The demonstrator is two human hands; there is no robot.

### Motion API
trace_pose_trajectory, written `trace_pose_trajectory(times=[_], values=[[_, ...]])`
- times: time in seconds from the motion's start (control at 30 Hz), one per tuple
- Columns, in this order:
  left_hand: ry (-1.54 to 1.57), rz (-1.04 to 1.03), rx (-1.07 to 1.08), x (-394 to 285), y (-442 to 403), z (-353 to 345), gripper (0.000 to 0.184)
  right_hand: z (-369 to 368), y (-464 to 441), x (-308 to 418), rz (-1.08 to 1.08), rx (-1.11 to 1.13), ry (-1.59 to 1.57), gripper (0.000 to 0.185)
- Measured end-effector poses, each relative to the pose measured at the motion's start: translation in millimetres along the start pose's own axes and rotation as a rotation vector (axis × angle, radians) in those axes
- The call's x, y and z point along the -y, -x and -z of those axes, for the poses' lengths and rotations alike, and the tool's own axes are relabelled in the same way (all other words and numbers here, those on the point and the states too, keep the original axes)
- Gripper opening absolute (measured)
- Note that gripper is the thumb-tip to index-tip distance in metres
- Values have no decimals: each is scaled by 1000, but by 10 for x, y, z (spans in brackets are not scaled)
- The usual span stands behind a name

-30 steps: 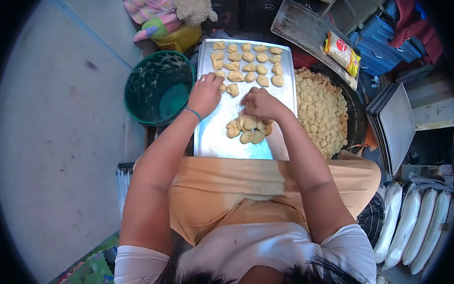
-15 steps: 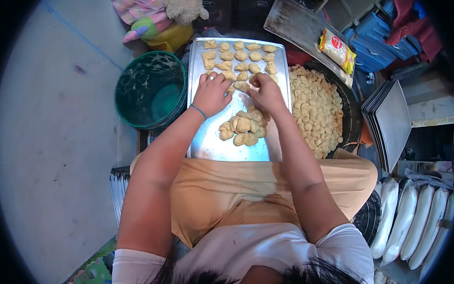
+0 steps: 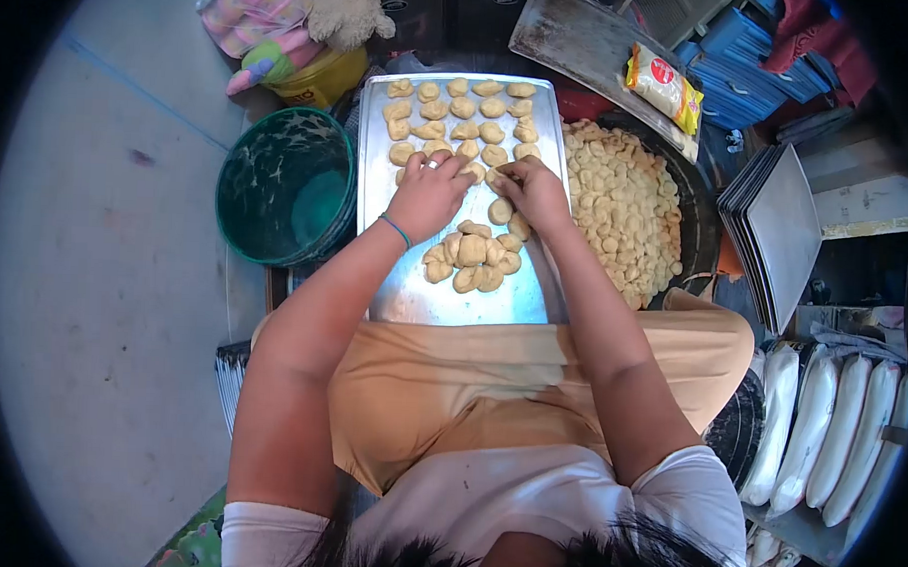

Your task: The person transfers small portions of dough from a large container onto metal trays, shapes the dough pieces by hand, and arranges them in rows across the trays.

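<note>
A metal tray (image 3: 399,297) lies before me, with rows of dough pieces (image 3: 462,108) on its far half and a loose heap of dough pieces (image 3: 472,250) nearer me. My left hand (image 3: 432,195) is over the lowest row, its fingers bent and spread on dough pieces. My right hand (image 3: 537,193) pinches a dough piece (image 3: 495,181) at the right end of that row. Two more pieces lie just below its fingers.
A green bucket (image 3: 287,188) stands left of the tray. A big round pan (image 3: 704,217) full of dough pieces is at the right. Beyond it are a dark tray (image 3: 573,40) with a yellow packet (image 3: 664,88) and stacked metal trays (image 3: 776,235).
Both hands have moved along the lowest row, from its left end toward the right. The right hand has gone from the heap to the row with dough, and the heap is more spread.
</note>
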State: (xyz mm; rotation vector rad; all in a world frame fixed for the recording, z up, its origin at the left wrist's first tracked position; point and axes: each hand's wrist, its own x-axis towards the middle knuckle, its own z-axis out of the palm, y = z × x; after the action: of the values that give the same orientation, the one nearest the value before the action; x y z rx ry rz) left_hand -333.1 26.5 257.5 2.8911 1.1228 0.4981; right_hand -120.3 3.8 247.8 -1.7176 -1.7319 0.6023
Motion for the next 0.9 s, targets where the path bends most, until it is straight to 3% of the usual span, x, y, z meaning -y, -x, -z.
trace_pose_trajectory(times=[0.07, 0.1, 0.23, 0.33, 0.37, 0.53, 0.63, 0.73, 0.77, 0.83, 0.87, 0.9], values=[[47, -28, -39, -29, -16, -38, 31, 35, 50, -68, 39, -92, -37, 27], [71, -42, -58, -37, -20, -62, 32, 149, 88, 9, -36, -36, -72, 31], [68, -75, -7, -74, -16, -168, 31, 203, 250, 122, 228, 281, 184, 33], [83, -90, -4, -124, -100, -142, 32, 296, 204, 132, -100, 120, -61, 30], [85, -110, 11, -131, -141, -137, 33, 295, 138, 2, -61, 39, -80, 22], [40, -31, 151, -236, -304, -118, 34, 182, -17, -339, 182, -86, -10, 16], [57, 7, 101, -278, -283, -154, 32, 212, -7, -294, 202, -112, -37, 11], [63, -24, -171, -263, -72, -29, 29, 354, 235, -88, 111, -172, 17, 14], [144, 69, -44, -226, 43, 62, 28, 386, 341, -69, 26, 52, -99, 18], [303, 248, 211, -135, 312, 373, 27, 360, 407, -159, 76, 268, -68, 19], [366, 247, 224, -74, 478, 397, 25, 352, 413, -207, 103, 370, -53, 19], [430, 247, 235, -12, 663, 354, 23, 366, 364, -220, -17, 331, -128, 20]])
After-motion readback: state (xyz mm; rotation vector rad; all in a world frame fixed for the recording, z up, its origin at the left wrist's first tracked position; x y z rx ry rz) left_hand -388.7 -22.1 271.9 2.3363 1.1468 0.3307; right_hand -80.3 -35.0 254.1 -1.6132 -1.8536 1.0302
